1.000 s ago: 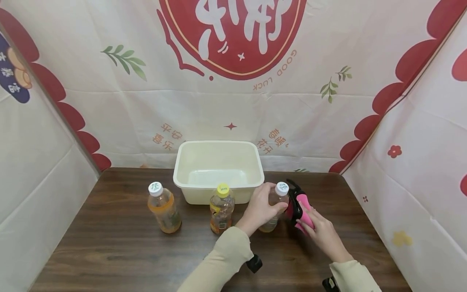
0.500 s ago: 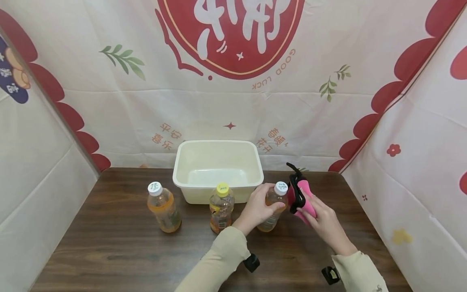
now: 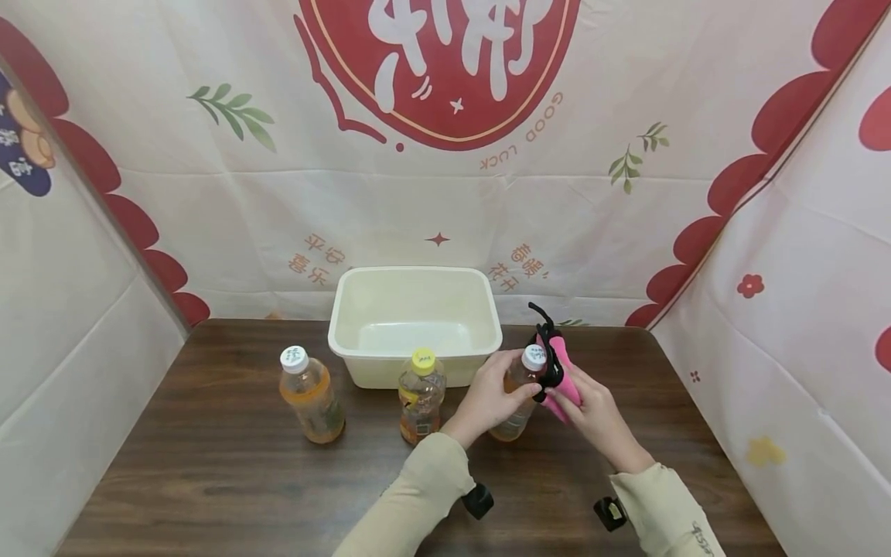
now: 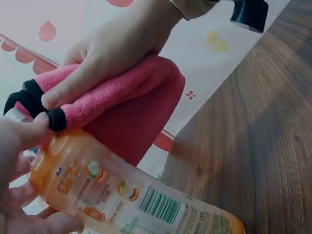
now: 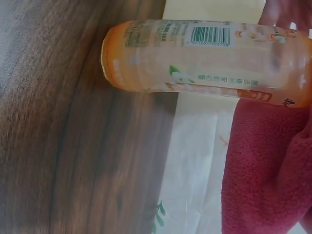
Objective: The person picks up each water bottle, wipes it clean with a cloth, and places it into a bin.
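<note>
In the head view my left hand (image 3: 489, 393) grips the upper part of a drink bottle (image 3: 513, 424) with a white cap and an orange label. My right hand (image 3: 600, 422) pinches a folded pink towel (image 3: 565, 387) with black edging and a loose black end sticking up. Its folded edge lies against the bottle just below the cap. In the left wrist view the towel (image 4: 131, 105) meets the bottle's shoulder, near my left thumb. The bottle's printed label and barcode (image 4: 162, 204) show there. From the right wrist, the towel (image 5: 265, 165) hangs beside the bottle (image 5: 204, 63); my right hand is hidden.
Behind the hands stands a cream plastic basin (image 3: 418, 371). A yellow-capped bottle (image 3: 422, 402) is in front of it, left of my left hand. Farther left is another white-capped bottle (image 3: 313, 402). Printed cloth walls (image 3: 209, 209) border the brown wooden table (image 3: 230, 480).
My right hand has lifted the pink towel and brought it left, up against the bottle's neck. My left hand keeps its grip and has barely moved.
</note>
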The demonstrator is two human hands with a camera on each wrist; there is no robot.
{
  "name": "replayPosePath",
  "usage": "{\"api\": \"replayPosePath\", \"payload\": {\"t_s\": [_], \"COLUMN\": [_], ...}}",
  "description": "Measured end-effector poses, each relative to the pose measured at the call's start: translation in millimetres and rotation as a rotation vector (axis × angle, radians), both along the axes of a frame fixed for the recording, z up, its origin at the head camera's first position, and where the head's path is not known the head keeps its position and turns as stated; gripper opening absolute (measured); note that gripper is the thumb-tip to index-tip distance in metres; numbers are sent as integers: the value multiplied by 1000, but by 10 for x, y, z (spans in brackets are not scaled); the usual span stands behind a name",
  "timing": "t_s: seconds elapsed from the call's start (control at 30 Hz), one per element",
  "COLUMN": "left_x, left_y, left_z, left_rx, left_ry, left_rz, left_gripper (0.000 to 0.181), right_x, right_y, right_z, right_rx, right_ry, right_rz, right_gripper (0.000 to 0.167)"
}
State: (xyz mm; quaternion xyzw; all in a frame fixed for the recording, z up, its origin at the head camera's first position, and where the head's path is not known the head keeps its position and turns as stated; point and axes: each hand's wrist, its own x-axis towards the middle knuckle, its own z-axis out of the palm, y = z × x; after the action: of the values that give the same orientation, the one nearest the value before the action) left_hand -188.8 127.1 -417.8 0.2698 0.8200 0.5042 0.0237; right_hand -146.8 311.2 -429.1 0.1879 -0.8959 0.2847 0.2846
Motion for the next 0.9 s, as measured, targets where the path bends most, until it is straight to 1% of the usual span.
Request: {"api": "replayPosePath", "payload": {"t_s": [0.1,0.23,0.4,0.47,0.53,0.67,0.73,0.8,0.83,0.9], "left_x": [21,57,84,87,93,106,114,119,120,120], "left_y": [-8,22,72,82,87,96,97,97,96,92], "left_z": [2,-16,-40,-39,-41,-47,-51,-49,-49,-47], "left_rx": [9,3,-29,-34,-36,-43,-49,-52,-51,-50], "left_ry": [41,58,62,71,86,105,105,101,98,92], "left_rz": [-13,8,42,52,60,49,45,43,42,46], "left_gripper": [47,44,44,45,45,45,45,45,45,45], "right_x": [-9,-25,-12,-2,9,47,65,78,78,80], "right_y": [-15,-2,35,44,53,68,74,83,91,107], "right_z": [-19,-107,-354,-464,-581,-810,-903,-980,-1015,-1068], "right_rx": [-7,-11,1,11,35,94,115,154,180,232], "right_ry": [-14,-10,55,71,67,8,-35,-87,-109,-157], "right_rz": [2,5,7,0,-8,-15,-8,-21,-18,-18], "right_gripper": [35,37,35,35,36,34,27,23,23,30]}}
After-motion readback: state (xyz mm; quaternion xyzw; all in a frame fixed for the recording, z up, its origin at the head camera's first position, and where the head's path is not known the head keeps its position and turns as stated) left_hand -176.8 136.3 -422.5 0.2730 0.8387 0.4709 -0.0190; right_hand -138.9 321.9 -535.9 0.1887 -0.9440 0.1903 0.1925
